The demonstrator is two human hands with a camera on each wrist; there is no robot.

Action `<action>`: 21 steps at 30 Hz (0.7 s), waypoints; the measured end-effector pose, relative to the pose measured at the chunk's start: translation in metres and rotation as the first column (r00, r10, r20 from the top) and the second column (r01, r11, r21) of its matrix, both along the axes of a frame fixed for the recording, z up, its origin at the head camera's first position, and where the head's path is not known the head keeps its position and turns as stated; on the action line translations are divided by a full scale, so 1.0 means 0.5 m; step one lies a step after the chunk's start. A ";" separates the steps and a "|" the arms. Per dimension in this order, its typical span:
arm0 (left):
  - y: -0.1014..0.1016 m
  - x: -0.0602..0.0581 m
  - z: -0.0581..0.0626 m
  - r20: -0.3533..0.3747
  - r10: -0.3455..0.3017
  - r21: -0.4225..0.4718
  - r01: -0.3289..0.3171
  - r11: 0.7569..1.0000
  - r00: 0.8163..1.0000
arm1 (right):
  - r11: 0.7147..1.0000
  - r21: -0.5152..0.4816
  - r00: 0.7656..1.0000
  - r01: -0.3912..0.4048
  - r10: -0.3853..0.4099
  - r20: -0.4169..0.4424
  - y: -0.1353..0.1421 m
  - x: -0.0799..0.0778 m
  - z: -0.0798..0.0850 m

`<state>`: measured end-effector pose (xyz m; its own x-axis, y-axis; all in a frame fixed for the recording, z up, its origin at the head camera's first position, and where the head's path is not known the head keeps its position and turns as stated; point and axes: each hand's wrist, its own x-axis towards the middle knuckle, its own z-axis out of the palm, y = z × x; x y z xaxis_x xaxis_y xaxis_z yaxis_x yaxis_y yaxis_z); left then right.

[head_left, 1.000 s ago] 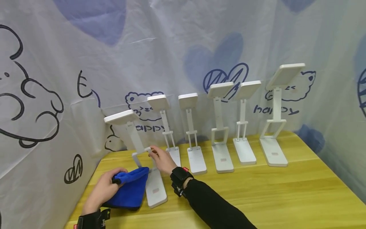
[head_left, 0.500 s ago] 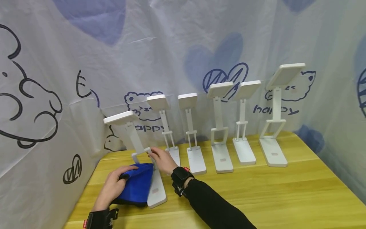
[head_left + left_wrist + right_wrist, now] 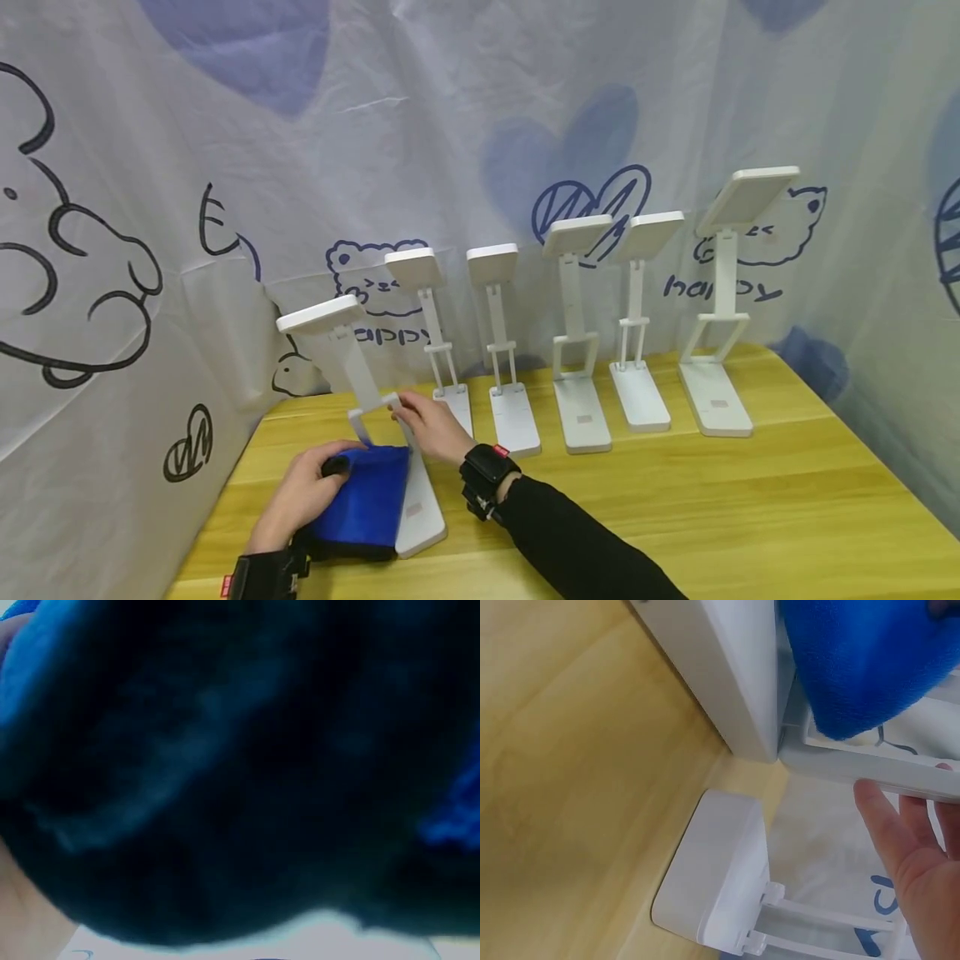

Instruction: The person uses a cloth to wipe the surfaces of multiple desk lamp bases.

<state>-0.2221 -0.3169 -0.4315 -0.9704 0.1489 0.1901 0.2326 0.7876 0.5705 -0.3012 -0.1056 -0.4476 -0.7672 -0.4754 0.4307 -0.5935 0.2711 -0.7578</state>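
A white folding desk lamp [image 3: 420, 518] stands at the left of the row, its flat head raised and tilted. My left hand [image 3: 298, 496] grips a blue cloth [image 3: 372, 498] with a dark edge, laid against the lamp's base and lower arm. That cloth [image 3: 195, 787] fills the left wrist view, dark and blurred. My right hand [image 3: 435, 427] holds the side of the lamp's frame-shaped arm. From the right wrist, fingertips show on the arm bar [image 3: 870, 769], and a corner of the cloth [image 3: 855, 675] hangs inside the frame.
Several similar white lamps stand along the back of the wooden table [image 3: 637, 517]; the closest lamp [image 3: 452, 407] is just behind my right hand, and a large one [image 3: 716, 396] stands at the far right. A patterned curtain [image 3: 450, 125] surrounds the table's back and sides.
My left hand has moved the cloth rightward across the lamp's base. The lamp has shifted slightly toward the front right. My right hand keeps its hold on the arm.
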 end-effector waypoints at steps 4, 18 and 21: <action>0.007 0.001 -0.004 -0.001 -0.006 0.009 0.006 1.000 1.000 | 1.000 -0.001 1.000 -0.025 0.025 -0.004 0.013 0.009 0.001; 0.037 0.007 -0.012 -0.009 -0.003 0.032 0.004 0.999 1.000 | 0.997 -0.015 0.997 -0.070 0.070 -0.015 0.067 0.038 -0.010; 0.049 0.007 -0.011 -0.008 -0.019 0.038 0.020 0.999 1.000 | 0.996 -0.014 0.996 -0.085 0.085 -0.020 0.085 0.044 -0.011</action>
<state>-0.2187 -0.2926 -0.4368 -0.9659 0.1603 0.2031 0.2521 0.7606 0.5983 -0.2790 -0.0632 -0.4532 -0.7156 -0.5321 0.4525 -0.6285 0.2077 -0.7496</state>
